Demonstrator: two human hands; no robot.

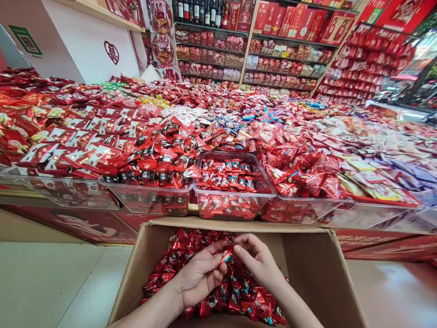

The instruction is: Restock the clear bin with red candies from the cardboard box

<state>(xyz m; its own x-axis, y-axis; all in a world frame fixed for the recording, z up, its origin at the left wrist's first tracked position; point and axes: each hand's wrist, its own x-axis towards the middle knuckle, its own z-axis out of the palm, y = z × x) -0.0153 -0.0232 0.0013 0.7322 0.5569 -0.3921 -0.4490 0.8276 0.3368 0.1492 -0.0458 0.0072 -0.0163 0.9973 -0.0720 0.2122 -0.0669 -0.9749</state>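
Red double-happiness character 囍 (111, 52) on white panel (78, 45) far left, green sign (25, 40) on same panel illegible, candy wrapper print unreadable

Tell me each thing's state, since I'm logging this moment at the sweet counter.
Cardboard box: open, flaps out, partly filled with red wrapped sweets.
Wrapped sweet: pinched between both hands above the box.
Left hand: grip closed on the sweet.
Right hand: fingertips on the same sweet.
Middle clear bin: about half full.
Neighbouring clear bin: heaped over its rim.
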